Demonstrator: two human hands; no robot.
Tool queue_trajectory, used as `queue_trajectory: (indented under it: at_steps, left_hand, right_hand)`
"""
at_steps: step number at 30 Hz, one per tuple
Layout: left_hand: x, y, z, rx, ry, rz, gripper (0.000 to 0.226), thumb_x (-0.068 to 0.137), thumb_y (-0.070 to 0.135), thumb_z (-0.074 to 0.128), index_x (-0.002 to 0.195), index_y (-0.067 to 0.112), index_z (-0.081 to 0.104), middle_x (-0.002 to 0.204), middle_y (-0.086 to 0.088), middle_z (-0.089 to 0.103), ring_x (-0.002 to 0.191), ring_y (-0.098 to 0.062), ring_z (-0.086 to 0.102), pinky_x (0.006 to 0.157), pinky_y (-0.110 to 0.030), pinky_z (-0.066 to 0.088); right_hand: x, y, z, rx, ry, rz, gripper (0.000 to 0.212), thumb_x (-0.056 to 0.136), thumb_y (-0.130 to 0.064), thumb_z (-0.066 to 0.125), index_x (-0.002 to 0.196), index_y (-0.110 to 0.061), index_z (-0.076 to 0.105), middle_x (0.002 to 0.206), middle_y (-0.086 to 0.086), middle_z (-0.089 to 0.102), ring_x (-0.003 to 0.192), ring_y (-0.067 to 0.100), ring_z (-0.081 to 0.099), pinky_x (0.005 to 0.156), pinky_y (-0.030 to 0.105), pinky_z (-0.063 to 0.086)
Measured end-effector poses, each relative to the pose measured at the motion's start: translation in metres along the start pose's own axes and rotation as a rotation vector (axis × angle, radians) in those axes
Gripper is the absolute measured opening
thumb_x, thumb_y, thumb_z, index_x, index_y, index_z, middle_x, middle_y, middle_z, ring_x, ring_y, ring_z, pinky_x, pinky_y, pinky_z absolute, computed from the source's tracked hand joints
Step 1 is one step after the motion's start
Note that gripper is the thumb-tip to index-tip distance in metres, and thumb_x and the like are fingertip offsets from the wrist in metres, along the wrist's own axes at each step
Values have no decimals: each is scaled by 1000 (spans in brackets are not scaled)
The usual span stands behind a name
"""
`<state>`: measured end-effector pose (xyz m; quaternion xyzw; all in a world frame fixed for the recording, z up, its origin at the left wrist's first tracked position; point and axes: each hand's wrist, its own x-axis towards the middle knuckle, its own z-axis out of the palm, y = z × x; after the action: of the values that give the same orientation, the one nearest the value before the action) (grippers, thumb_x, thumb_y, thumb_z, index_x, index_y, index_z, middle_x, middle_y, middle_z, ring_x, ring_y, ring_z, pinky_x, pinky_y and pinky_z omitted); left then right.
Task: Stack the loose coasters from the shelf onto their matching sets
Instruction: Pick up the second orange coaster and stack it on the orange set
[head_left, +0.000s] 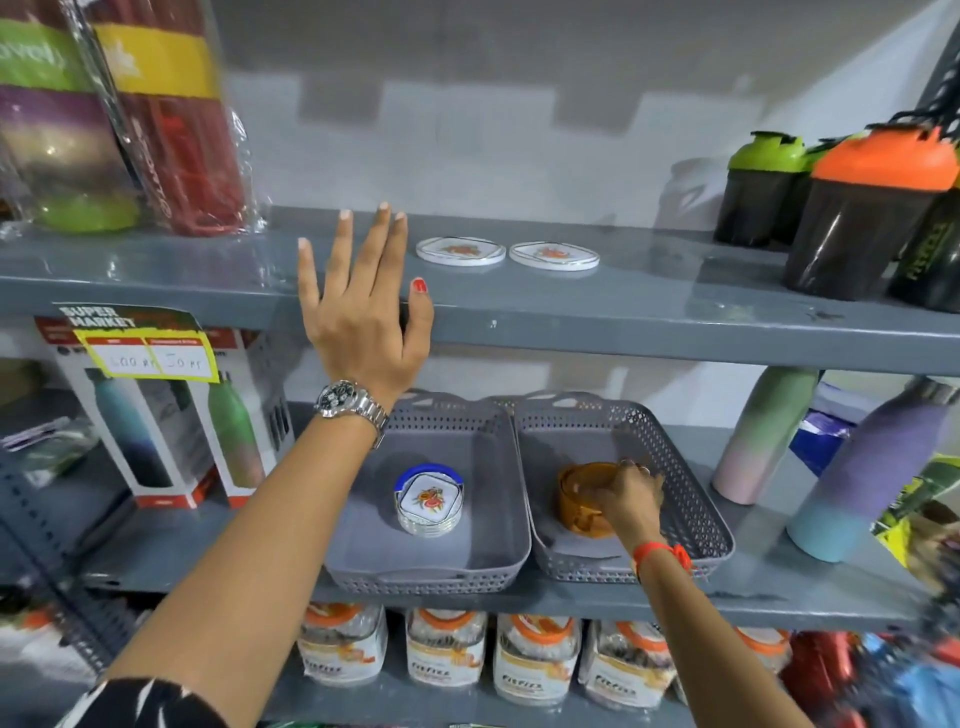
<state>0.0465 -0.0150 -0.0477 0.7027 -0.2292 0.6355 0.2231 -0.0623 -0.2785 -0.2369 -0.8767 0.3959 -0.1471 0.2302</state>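
Note:
Two loose white coasters with an orange flower print, one (460, 251) and the other (554, 255), lie flat side by side on the upper grey shelf (649, 306). My left hand (363, 312) is raised in front of that shelf's edge, fingers spread, holding nothing, just left of the coasters. On the shelf below, the left grey basket (415, 566) holds a stack of matching white flowered coasters (429, 500) in a blue holder. In the right grey basket (696, 525) sits an amber coaster set (579, 499), and the fingers of my right hand (631, 496) rest on its top.
Wrapped bottles (171, 119) stand at the upper left. Shaker bottles with green and orange lids (862, 208) crowd the upper right. Boxed bottles (150, 415) flank the baskets on the left, pastel bottles (857, 467) on the right. Packaged jars (535, 660) fill the bottom shelf.

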Motion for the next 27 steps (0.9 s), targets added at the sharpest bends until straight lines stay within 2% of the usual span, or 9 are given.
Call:
queue_trajectory:
  at_steps: [6, 12, 15, 17, 18, 20, 22, 24, 27]
  left_hand:
    - [0, -1, 3, 6, 22, -3, 52, 94, 37, 30, 133, 13, 55, 135, 0, 55, 131, -24, 44, 112, -44, 18]
    - [0, 0, 3, 4, 26, -2, 52, 94, 37, 30, 133, 14, 55, 134, 1, 57, 128, -24, 47, 110, -42, 22]
    - [-1, 0, 3, -4, 20, -12, 52, 94, 37, 29, 134, 15, 55, 134, 1, 56, 128, -23, 47, 110, -43, 23]
    - [0, 1, 2, -11, 15, -14, 51, 94, 37, 30, 134, 15, 54, 134, 1, 56, 128, -23, 47, 110, -43, 23]
    - [0, 0, 2, -14, 9, -17, 51, 94, 36, 31, 134, 15, 54, 135, 1, 56, 128, -23, 47, 110, -43, 23]
    - [0, 0, 1, -19, 1, -23, 51, 94, 36, 31, 135, 15, 53, 135, 1, 56, 128, -23, 47, 109, -44, 24]
    - [1, 0, 0, -24, -10, -31, 51, 95, 37, 30, 135, 15, 53, 134, 0, 56, 128, -23, 47, 109, -45, 26]
    - [0, 1, -1, -31, -26, -34, 51, 94, 36, 31, 136, 14, 52, 134, -1, 57, 128, -23, 47, 108, -46, 27]
    - [1, 2, -4, -49, -47, -38, 51, 93, 35, 34, 135, 13, 52, 134, -3, 56, 127, -25, 47, 108, -46, 27]
  right_hand:
    - [5, -2, 11, -98, -98, 45, 67, 74, -47, 72, 126, -9, 54, 130, 19, 56, 124, 40, 42, 109, 49, 30]
    - [4, 0, 14, -232, -278, 45, 56, 89, -57, 44, 118, -11, 58, 137, 16, 50, 134, 37, 31, 114, 62, 11]
    - [-6, 0, 6, -224, -283, 8, 48, 95, -47, 35, 124, -14, 55, 146, 13, 38, 137, 37, 26, 112, 67, 6]
    - [-17, -5, -4, -163, -143, -73, 44, 95, -34, 41, 134, -14, 47, 148, 13, 37, 134, 37, 30, 111, 63, 15]
    - [-25, -10, -9, -117, -28, -130, 43, 94, -27, 42, 134, -12, 47, 144, 15, 43, 130, 37, 35, 109, 58, 24]
    - [-45, -23, -25, 24, 230, -295, 41, 88, -21, 41, 123, -8, 57, 127, 16, 59, 112, 36, 48, 96, 45, 40]
    - [-68, -41, -47, 186, 465, -520, 36, 85, -18, 40, 108, -7, 65, 110, 11, 68, 97, 28, 52, 88, 32, 41]
    - [-89, -64, -77, 332, 669, -740, 27, 85, -12, 45, 96, -4, 68, 99, 9, 71, 90, 23, 55, 86, 20, 38]
    - [-108, -103, -131, 440, 891, -905, 18, 83, -4, 51, 85, -2, 69, 86, 7, 70, 80, 20, 55, 81, 16, 34]
